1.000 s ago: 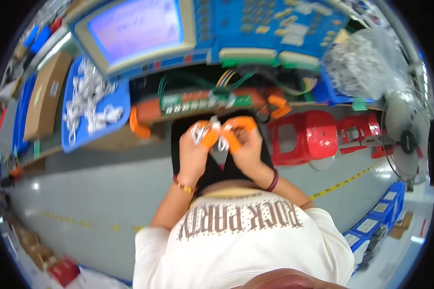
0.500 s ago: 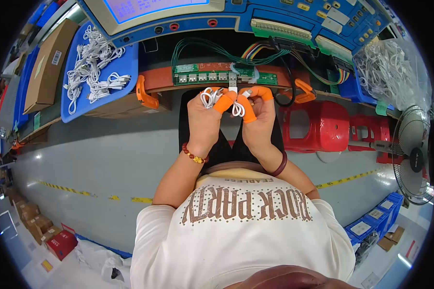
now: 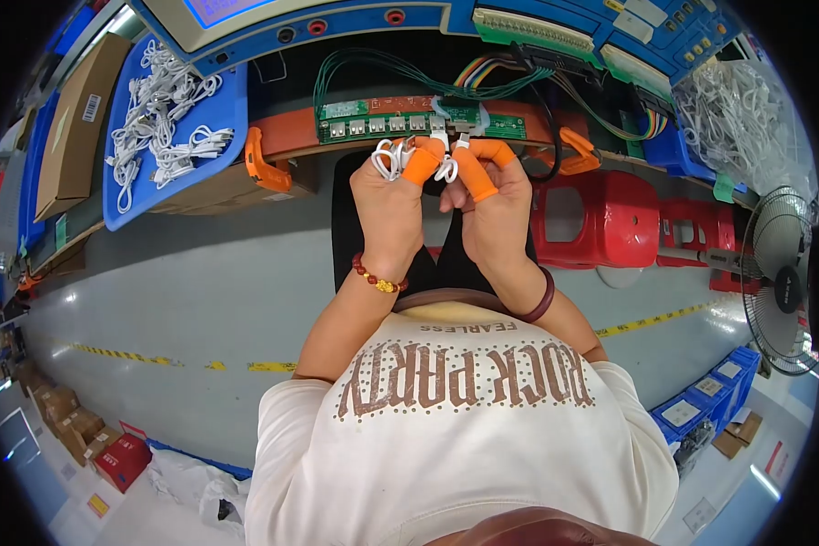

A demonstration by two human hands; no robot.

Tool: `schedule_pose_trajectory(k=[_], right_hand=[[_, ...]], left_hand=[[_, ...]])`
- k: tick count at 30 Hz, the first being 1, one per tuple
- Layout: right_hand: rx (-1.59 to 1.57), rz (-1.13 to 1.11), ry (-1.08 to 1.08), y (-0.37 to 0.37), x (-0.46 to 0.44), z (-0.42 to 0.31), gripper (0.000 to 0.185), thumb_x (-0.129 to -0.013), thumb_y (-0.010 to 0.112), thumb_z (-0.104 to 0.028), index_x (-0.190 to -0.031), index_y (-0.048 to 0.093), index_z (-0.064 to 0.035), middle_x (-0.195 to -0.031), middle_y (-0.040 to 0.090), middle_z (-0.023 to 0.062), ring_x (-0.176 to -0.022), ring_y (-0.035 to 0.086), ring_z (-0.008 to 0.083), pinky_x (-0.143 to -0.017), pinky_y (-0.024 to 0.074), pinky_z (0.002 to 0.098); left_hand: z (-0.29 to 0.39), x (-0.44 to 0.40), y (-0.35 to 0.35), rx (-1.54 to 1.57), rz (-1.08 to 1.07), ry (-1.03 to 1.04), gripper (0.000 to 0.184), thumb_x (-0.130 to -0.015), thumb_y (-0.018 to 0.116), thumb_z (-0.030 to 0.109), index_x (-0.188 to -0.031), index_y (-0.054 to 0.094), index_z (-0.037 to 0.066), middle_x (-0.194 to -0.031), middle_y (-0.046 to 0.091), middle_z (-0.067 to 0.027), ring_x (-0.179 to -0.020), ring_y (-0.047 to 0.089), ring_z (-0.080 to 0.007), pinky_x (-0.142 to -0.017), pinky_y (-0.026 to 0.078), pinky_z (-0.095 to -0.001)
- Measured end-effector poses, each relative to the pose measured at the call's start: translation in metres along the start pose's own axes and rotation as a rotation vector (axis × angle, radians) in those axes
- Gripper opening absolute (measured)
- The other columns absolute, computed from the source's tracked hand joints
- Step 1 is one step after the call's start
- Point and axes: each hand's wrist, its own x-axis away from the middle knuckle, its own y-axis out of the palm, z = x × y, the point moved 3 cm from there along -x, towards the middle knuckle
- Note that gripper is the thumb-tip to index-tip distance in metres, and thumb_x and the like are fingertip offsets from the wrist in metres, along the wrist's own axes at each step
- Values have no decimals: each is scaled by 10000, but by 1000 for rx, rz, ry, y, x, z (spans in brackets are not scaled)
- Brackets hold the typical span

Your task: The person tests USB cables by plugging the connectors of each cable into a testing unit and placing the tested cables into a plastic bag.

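Observation:
My left hand point(image 3: 393, 196), with orange finger covers, pinches a coiled white cable point(image 3: 389, 160) and its USB plug at the front edge of a green circuit board point(image 3: 373, 127) with a row of metal ports. The plug meets the board near its middle; how deep it sits cannot be made out. Close beside it, my right hand point(image 3: 493, 191), also in orange finger covers, holds the cable's other connector point(image 3: 462, 141) just below the board. A small white loop hangs between the hands.
A blue tray point(image 3: 237, 136) of white cables lies left, beside a cardboard box point(image 3: 82, 127). Behind the board stands a blue instrument point(image 3: 346, 41) with green and rainbow wires. Orange clamps point(image 3: 268, 164) grip the bench edge. Red stools point(image 3: 610, 218) and a fan point(image 3: 783, 282) are right.
Both hands have moved up to the board with the cable still held. The plug, earlier below the ports, is now at the board's edge. The view has shifted slightly.

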Motion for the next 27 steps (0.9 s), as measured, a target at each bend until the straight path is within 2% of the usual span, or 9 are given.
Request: schedule_pose_trajectory(k=[6, 16, 21, 25, 27], right_hand=[[-43, 19, 103, -2, -1, -9, 101, -851, 578, -29, -944, 592, 7, -744, 563, 30, -512, 432, 81, -478, 453, 267], [26, 57, 157, -1, -7, -14, 101, -844, 590, -40, -926, 590, 19, -655, 537, 31, -481, 409, 74, -468, 475, 264], [-63, 108, 92, 4, -5, -7, 114, -860, 591, -84, -928, 581, 7, -648, 534, 24, -481, 404, 65, -485, 473, 260], [75, 42, 109, -6, -4, -7, 116, -869, 590, -112, -913, 579, -6, -652, 535, 15, -486, 406, 58, -493, 447, 233], [128, -13, 199, -6, -2, -7, 110, -874, 586, -119, -897, 576, -11, -660, 538, 7, -488, 401, 53, -492, 418, 214]], left_hand=[[-3, 0, -3, -41, 27, 24, 62, -792, 656, 27, -846, 657, -4, -777, 638, -6, -689, 549, -53, -625, 417, -203], [-2, 0, -4, -104, 31, 36, 59, -803, 644, 25, -851, 659, -8, -772, 633, -4, -682, 544, -50, -609, 411, -197], [-2, 0, -3, -70, 20, 31, 65, -803, 651, 33, -854, 660, -6, -767, 628, 3, -672, 533, -44, -596, 396, -189], [-4, 0, -3, -56, 24, 43, 67, -803, 651, 32, -858, 659, -6, -769, 627, 2, -672, 532, -45, -594, 395, -188], [-4, 0, -4, -50, 37, 30, 71, -803, 652, 33, -863, 658, -4, -769, 626, 3, -672, 534, -47, -594, 398, -191]])
